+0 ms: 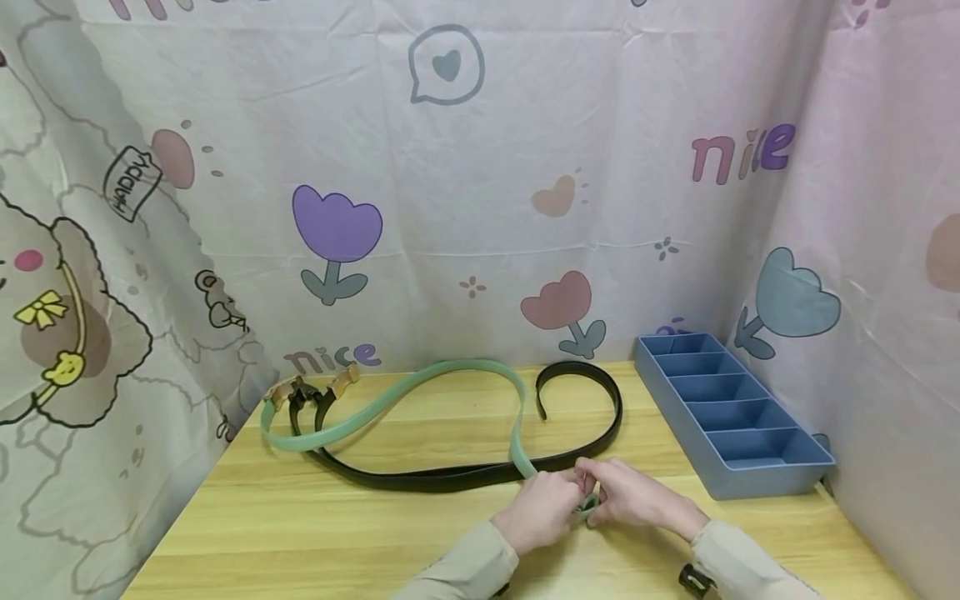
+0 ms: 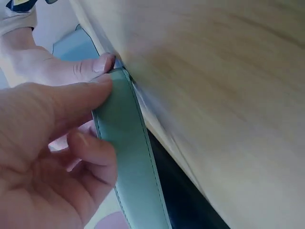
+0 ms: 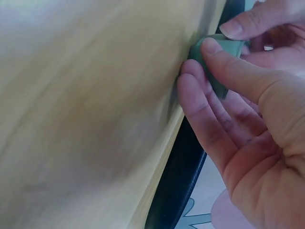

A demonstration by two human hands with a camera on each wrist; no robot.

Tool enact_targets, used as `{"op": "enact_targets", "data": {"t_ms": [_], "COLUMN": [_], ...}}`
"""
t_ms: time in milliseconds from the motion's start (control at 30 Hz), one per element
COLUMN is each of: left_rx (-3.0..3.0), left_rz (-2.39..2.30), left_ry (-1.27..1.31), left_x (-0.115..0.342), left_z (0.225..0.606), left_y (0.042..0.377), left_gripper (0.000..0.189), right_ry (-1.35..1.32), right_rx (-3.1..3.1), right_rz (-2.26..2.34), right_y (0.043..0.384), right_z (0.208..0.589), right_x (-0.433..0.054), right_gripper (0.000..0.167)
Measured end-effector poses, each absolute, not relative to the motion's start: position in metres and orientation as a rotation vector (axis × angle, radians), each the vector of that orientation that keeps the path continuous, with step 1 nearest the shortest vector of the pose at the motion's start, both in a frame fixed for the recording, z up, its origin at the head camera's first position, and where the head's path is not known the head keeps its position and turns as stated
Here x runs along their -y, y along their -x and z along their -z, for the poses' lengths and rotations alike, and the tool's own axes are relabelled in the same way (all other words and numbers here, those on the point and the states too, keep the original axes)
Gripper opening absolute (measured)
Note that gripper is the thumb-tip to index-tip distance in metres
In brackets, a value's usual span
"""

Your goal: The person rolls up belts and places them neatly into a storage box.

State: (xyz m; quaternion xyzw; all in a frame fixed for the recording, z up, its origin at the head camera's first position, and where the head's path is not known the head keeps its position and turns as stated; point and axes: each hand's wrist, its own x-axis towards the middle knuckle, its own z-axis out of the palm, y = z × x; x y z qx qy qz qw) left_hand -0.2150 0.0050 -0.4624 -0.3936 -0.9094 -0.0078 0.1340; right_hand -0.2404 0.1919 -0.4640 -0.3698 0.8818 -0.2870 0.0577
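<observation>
A light green belt [image 1: 420, 379] arcs across the wooden table, and its near end is curled into a small roll between my two hands. My left hand [image 1: 542, 508] pinches the strap, thumb lying on the stitched face of the green belt [image 2: 126, 148] in the left wrist view. Beside it, my right hand [image 1: 641, 497] grips the curled end [image 3: 224, 50] between thumb and fingers. Behind both hands runs a black belt [image 1: 420, 482], crossed by the green strap; its free end curves round at the back. Gold-coloured buckle parts [image 1: 345, 380] lie at the far left.
A blue-grey divided tray [image 1: 686, 442] with several compartments stands at the right side of the wooden table [image 1: 300, 533]. A printed curtain [image 1: 465, 167] hangs close behind the table's back edge and along both sides.
</observation>
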Motion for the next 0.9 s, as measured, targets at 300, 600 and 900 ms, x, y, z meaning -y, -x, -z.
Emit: {"op": "enact_targets", "data": {"t_ms": [300, 600, 900], "left_rx": [2.571, 2.572, 2.611], "left_rz": [-0.205, -0.162, -0.182], "left_ry": [1.202, 1.209, 1.204], "left_x": [-0.006, -0.006, -0.009], "left_z": [0.464, 0.468, 0.468], "left_y": [0.211, 0.213, 0.213], "left_gripper": [0.012, 0.008, 0.008], "right_ry": [1.029, 0.870, 0.854], "right_rx": [-2.705, -2.831, -2.878], "right_rz": [0.929, 0.995, 1.010], "right_y": [0.240, 0.230, 0.224], "right_z": [0.468, 0.472, 0.473], "right_x": [-0.194, -0.191, -0.184], "right_gripper": [0.032, 0.030, 0.022]}}
